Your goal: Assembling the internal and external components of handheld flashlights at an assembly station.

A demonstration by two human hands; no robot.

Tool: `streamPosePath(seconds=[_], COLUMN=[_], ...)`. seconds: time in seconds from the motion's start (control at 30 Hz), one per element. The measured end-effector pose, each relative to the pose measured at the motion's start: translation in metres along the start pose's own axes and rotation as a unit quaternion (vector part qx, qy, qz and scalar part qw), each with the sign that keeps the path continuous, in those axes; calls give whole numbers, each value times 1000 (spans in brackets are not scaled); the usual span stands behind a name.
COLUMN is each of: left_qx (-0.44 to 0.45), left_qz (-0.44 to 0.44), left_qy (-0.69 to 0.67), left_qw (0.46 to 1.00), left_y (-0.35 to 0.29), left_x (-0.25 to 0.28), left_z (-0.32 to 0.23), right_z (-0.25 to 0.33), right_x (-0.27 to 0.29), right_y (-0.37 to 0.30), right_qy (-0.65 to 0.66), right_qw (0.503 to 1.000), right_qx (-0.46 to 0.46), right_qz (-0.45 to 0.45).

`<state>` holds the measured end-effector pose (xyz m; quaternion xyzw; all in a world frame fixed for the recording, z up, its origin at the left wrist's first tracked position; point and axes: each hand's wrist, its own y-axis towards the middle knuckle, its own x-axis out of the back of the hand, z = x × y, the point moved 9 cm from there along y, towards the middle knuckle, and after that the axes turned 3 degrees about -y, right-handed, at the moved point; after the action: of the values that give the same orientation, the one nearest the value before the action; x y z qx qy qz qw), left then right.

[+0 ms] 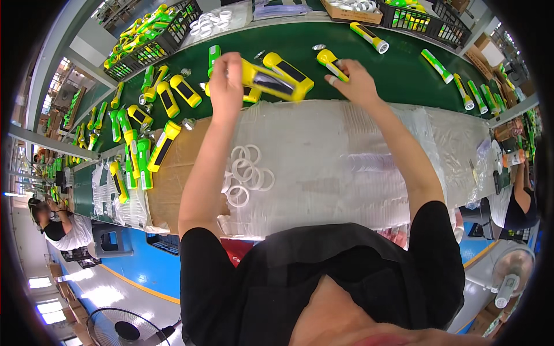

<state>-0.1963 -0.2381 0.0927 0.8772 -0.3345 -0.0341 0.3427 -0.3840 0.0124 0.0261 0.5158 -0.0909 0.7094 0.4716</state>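
Note:
My left hand [227,86] is closed round one end of a yellow flashlight [272,82] with a dark panel along its side. That flashlight is slightly blurred and held above the near edge of the green belt. My right hand [353,83] has its fingers round the lower end of another yellow flashlight [328,59], whose silvery reflector head [319,48] shows at the far end. Between the hands, a further yellow flashlight [285,64] lies on the belt, partly behind the held one. White rings [245,173] lie loosely on the plastic-covered bench [311,173] before me.
Several yellow and green flashlights [167,99] crowd the left of the green belt [242,40]; others lie at its right. Black crates of flashlights [164,43] and a carton of white rings [353,17] stand beyond. People [63,222] work at both sides; fans [127,328] stand below.

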Motion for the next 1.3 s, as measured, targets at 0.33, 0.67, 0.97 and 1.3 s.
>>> streamPosePath(seconds=[0.33,0.67,0.97,1.3], left_qx=[-59,94,-90,-3], left_qz=[139,350,258,309], left_qy=[308,-102,-150,-227], left_qw=[939,926,950,923], left_y=[39,-67,-144,-203], left_x=[-57,-145,-80,-93], left_z=[132,-11,-118,-128], right_z=[-38,66,107,102], right_x=[-57,51,25,20], right_y=[66,-65,-195,-253], right_qy=[-180,5,482,691], right_qw=[963,994,848,676], right_qx=[-79,94,-69,-209], right_qz=[185,49,211,149])
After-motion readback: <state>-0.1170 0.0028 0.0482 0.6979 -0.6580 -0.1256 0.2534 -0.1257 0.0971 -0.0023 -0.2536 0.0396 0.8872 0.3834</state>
